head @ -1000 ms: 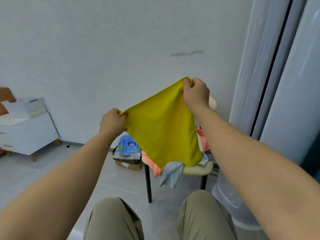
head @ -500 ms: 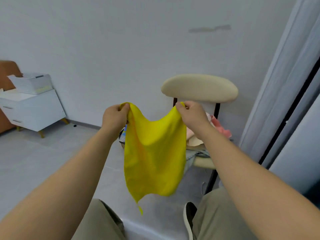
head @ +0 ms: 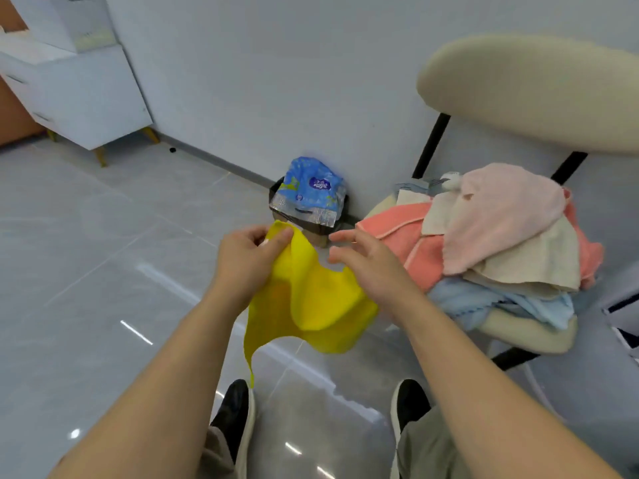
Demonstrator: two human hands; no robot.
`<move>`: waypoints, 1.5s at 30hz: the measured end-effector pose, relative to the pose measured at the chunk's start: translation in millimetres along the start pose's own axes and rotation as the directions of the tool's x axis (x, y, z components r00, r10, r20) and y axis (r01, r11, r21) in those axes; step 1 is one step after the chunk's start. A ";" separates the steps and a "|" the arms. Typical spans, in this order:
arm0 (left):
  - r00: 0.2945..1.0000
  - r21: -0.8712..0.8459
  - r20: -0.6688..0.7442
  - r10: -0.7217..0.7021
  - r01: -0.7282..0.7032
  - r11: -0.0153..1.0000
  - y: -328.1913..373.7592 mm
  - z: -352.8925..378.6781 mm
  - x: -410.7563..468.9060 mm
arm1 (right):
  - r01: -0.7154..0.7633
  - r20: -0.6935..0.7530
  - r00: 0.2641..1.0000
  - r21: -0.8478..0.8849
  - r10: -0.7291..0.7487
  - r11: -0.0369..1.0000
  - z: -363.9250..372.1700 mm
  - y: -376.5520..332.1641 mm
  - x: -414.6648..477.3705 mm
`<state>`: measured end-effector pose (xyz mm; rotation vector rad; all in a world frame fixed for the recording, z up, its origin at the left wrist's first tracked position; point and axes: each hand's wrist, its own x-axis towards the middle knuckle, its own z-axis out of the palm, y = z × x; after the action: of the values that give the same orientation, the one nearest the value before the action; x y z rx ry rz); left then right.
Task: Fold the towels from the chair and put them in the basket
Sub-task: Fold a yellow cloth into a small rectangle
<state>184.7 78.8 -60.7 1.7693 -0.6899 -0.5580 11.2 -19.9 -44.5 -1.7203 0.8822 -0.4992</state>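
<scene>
A yellow towel [head: 311, 305] hangs in front of me, doubled over, with one corner dangling toward my shoes. My left hand [head: 247, 261] pinches its top edge between thumb and fingers. Just to the right, my right hand [head: 366, 264] hovers over the cloth with fingers spread and holds nothing. On the right, a cream chair [head: 525, 91] carries a heap of towels [head: 498, 236]: coral, pale pink, beige and light blue. No basket is in view.
A blue plastic pack [head: 309, 198] sits on a cardboard box against the wall, beyond my hands. A white drawer cabinet [head: 83, 98] stands at the far left. Grey tiled floor [head: 103, 271] spreads on the left. My shoes [head: 235, 416] are below.
My right hand has let go of the yellow towel, and its corner now sits with the left hand. The towel dropped lower and folded over. My view tilted down toward the floor and chair.
</scene>
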 end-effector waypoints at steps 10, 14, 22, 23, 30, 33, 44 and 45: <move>0.996 -0.063 0.081 -0.043 0.048 0.997 -19.4 -4.4 67.7 | 0.064 0.102 0.992 0.100 -0.075 0.993 45.5 23.9 88.0; 0.987 -0.092 0.156 -0.041 0.056 0.994 -18.7 -2.0 70.9 | -0.071 0.153 0.988 0.324 0.022 0.943 58.8 30.5 101.0; 0.949 -0.007 0.298 -0.100 0.107 0.994 -21.0 -12.3 61.8 | -0.067 0.099 0.995 0.365 0.033 0.929 61.9 28.9 94.6; 0.932 0.056 0.345 -0.109 0.096 0.994 -20.7 -13.9 60.8 | -0.046 0.049 0.998 0.369 0.030 0.928 59.7 28.3 95.7; 0.866 0.384 0.484 -0.127 -0.080 0.920 -33.7 -9.7 60.6 | 0.156 -0.327 0.942 0.245 -0.070 0.957 16.2 22.7 97.3; 0.913 0.555 0.404 -0.065 -0.188 0.810 -34.2 -0.6 59.7 | 0.192 -0.498 0.864 0.197 -0.071 0.961 -11.6 22.9 99.3; 0.943 0.622 0.334 -0.006 -0.215 0.753 -34.4 -23.7 69.8 | 0.054 -0.847 0.531 0.065 0.026 0.996 -94.5 58.4 102.9; 0.957 0.579 0.290 0.002 -0.177 0.796 -33.3 -26.3 69.7 | 0.035 -0.852 0.521 0.070 0.041 0.997 -97.9 60.8 102.7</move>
<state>258.4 55.9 -87.2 2.2523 -1.2511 -0.5621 -11.6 -168.4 -80.0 -1.3314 1.5295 -1.4492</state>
